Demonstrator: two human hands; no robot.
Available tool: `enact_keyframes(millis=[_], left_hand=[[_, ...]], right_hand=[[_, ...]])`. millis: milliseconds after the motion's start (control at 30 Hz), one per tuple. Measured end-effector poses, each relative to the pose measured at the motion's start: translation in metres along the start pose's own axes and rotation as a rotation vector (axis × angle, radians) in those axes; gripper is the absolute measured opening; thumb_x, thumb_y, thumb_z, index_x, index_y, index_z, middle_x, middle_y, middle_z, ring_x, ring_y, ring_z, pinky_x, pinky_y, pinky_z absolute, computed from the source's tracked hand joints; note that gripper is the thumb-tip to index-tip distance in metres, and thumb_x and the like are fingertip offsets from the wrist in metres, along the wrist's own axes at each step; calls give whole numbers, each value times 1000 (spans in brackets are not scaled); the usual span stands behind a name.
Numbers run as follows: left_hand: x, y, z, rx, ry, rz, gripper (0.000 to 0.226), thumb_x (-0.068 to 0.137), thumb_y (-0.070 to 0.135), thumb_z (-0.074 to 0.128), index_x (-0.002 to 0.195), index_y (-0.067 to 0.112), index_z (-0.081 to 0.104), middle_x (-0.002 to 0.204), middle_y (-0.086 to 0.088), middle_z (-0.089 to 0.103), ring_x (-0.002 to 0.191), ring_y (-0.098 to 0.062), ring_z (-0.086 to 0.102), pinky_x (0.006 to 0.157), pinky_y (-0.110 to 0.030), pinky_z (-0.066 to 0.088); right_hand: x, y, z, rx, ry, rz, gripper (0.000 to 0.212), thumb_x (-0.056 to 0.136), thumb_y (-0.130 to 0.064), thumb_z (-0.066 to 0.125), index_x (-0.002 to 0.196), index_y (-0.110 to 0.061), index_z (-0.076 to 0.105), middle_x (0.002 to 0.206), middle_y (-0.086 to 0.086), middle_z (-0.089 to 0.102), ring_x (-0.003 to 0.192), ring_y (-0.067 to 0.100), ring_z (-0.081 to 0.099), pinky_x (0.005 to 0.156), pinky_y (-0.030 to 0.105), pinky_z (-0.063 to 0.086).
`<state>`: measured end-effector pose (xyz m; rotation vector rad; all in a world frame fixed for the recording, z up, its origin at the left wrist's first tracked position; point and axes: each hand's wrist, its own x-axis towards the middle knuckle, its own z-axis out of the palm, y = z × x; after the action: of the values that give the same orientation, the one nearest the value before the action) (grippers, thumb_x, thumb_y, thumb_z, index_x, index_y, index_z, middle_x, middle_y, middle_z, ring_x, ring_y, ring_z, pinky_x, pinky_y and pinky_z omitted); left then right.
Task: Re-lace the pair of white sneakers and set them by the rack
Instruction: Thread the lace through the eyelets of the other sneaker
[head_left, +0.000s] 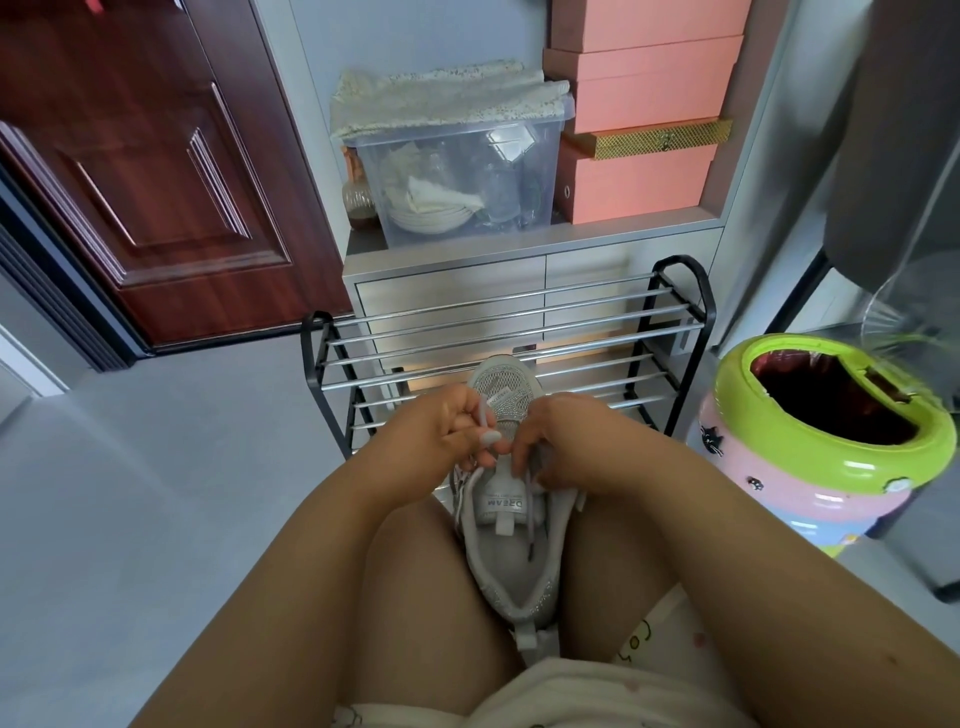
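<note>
A white sneaker (511, 525) sits between the knees; left hand (449, 428) pinches the lace (485, 415), right hand (550, 447) grips the sneaker's side

The sneaker's tongue (503, 501) bears a label reading "DREAM", seen upside down

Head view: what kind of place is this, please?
Probably a home entryway: a dark red wooden door, a black-framed metal shoe rack before a grey cabinet, and stacked pink storage boxes.
</note>
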<state>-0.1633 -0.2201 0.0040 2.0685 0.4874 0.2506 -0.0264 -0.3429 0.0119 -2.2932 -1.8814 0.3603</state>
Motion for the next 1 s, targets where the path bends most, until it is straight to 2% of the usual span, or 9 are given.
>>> enact_keyframes(millis=[233,367,533,633,733,800,867,933,1000], left_hand=[[-2,1,3,-87,56,-14,11,92,5,59,96,-3,53,84,-9,75,65,-9,66,60,-22,52],[-1,-1,3,-118,72,-22,12,91,5,59,95,-5,52,83,-9,75,63,-10,66,59,-24,52],[-1,-2,2,-161,87,-32,12,91,4,59,95,-4,52,83,-11,74,61,-10,65,59,-26,52],[-1,-2,3,-164,86,-30,11,91,5,59,94,-4,52,84,-13,74,61,-10,65,59,-25,52],[-1,-2,3,-172,85,-30,9,91,5,60,91,0,52,84,-13,74,61,-10,65,59,-25,52],[-1,-3,2,-170,90,-30,9,91,5,60,91,0,52,83,-12,74,61,-10,65,59,-25,52],[-1,-4,1,-182,95,-31,10,92,5,59,92,-3,52,84,-13,74,61,-11,64,59,-26,52],[-2,-4,1,-203,102,-35,11,92,5,58,94,-5,53,84,-15,73,61,-13,64,59,-26,53],[-2,-3,1,-240,112,-40,10,93,5,56,94,-5,56,77,-13,73,58,-14,64,57,-25,54]], right_hand=[[6,6,5,82,-6,-10,21,70,-14,74,88,-24,70,96,-4,62,91,13,56,74,25,45],[10,10,9,88,-4,-7,13,70,-21,76,82,-25,70,90,-8,55,89,11,53,75,27,45],[8,10,9,58,-43,-21,14,75,-24,74,88,-26,70,96,-6,53,101,13,49,82,28,43],[7,10,6,9,-93,-27,21,75,-22,73,94,-28,67,98,-6,51,103,13,46,76,24,38],[9,9,9,-57,-76,-45,13,75,-25,73,86,-27,68,96,-6,53,103,14,47,80,27,42],[11,11,13,-65,-45,-58,7,76,-25,71,83,-26,68,93,-8,47,101,15,46,85,30,43],[12,15,15,35,-3,-100,4,78,-20,69,82,-22,69,91,-7,47,93,11,45,80,27,40],[11,19,11,248,43,-157,6,79,-13,69,77,-18,68,80,-5,53,75,5,47,68,23,38],[6,21,7,474,88,-109,8,85,-12,68,79,-17,64,75,-6,54,66,4,48,61,19,39]])
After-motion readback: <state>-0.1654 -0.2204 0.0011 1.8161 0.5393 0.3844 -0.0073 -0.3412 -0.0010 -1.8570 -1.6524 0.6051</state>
